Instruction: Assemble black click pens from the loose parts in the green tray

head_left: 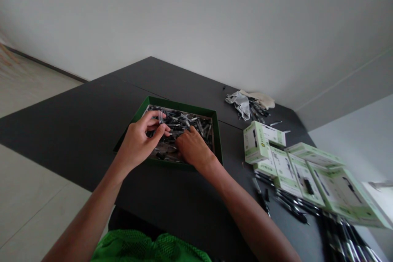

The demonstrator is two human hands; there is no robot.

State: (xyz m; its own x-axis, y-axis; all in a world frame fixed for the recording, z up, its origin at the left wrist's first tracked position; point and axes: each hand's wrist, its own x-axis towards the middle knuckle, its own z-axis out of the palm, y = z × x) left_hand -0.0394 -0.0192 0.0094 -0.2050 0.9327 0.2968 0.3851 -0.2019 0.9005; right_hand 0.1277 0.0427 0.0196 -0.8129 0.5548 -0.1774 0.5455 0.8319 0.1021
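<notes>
A shallow green box [218,143] full of loose pen parts [175,116], black and clear, lies on the dark table. Over its left side is my left hand [143,134], with a clear plastic pen piece [161,117] pinched between its fingers. My right hand [193,143] reaches down into the front right of the box, among the parts. Its fingers are curled, and their tips are hidden, so what they grip does not show.
Right of the box stand several white-and-green pen cartons [256,143]. Assembled black pens [294,208] lie in front of them. Farther back, a grey-white glove [241,104] rests beside more pens [258,110]. A pale wall [196,28] rises behind the table [76,118].
</notes>
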